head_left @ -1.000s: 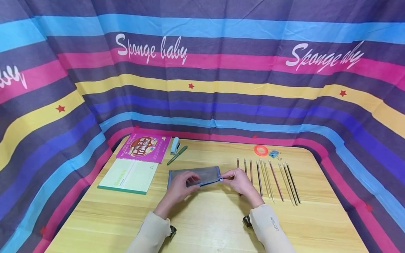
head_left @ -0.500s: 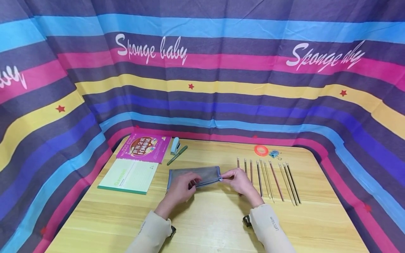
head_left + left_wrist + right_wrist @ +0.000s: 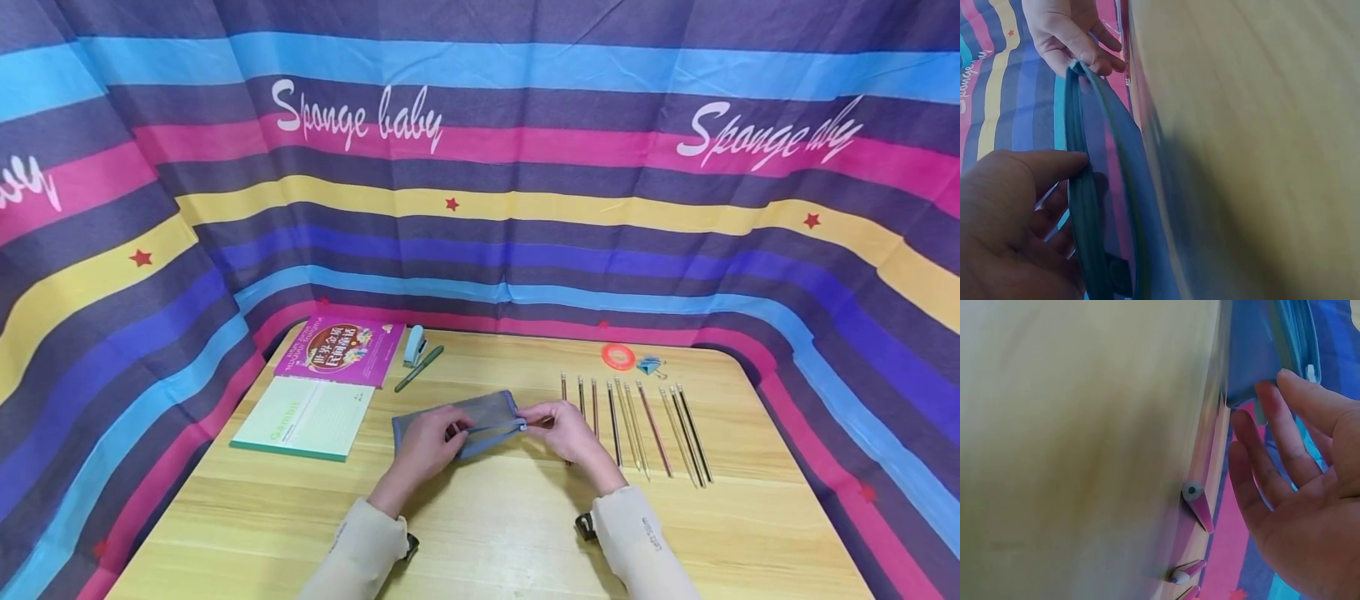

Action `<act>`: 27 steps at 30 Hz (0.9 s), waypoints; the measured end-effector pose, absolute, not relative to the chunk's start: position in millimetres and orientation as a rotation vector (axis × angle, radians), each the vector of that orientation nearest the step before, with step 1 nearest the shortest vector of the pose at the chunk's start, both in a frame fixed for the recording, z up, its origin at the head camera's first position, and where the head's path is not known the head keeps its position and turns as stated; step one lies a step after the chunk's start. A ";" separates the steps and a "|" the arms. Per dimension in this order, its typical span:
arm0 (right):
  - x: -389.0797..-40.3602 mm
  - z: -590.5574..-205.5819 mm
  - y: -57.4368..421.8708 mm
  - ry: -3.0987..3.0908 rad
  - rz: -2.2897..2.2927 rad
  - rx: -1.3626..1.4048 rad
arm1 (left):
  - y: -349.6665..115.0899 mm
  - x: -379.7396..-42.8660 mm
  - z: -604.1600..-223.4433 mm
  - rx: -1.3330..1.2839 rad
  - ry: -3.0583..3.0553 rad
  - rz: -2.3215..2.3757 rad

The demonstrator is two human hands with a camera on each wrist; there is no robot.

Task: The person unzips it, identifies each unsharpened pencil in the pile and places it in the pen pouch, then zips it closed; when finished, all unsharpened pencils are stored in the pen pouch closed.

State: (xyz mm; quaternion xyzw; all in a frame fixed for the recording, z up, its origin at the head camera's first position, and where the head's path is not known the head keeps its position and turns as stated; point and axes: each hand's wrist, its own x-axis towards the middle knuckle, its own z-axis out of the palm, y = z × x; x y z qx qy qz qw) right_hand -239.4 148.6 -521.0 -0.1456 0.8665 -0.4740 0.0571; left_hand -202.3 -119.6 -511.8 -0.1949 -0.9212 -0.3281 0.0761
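Observation:
A blue-edged mesh zip pouch (image 3: 491, 410) lies between both hands near the middle of the table in the head view. My left hand (image 3: 429, 443) pinches its near zip edge; in the left wrist view the thumb presses one zip band (image 3: 1079, 206) with fingers behind it, and the pouch's mouth gapes. At the right end, my right hand (image 3: 562, 429) pinches the corner beside the white zip pull (image 3: 1310, 373). Its other fingers are spread loosely below in the right wrist view. Whether anything lies inside the pouch is hard to tell.
Several pencils (image 3: 656, 429) lie in a row at the right. Behind them are an orange tape roll (image 3: 618, 357) and a blue binder clip (image 3: 651, 365). A purple book (image 3: 345, 350), green notebook (image 3: 303, 417), blue stapler (image 3: 415, 346) and green pen (image 3: 418, 368) lie at the left.
The pouch has turned slightly, its left end coming nearer the person, and its mouth has widened. My left hand's fingers have closed onto the zip edge; the right hand keeps its place.

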 end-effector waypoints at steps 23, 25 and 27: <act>-223.7 -507.7 164.8 2.631 -1.464 -0.442 | -113.0 -210.2 -500.8 -0.442 -2.749 -1.172; -221.2 -505.0 169.7 2.634 -1.476 -0.420 | -112.7 -210.4 -501.4 -0.434 -2.738 -1.200; -218.9 -502.6 175.9 2.641 -1.487 -0.405 | -112.5 -210.4 -501.8 -0.430 -2.726 -1.239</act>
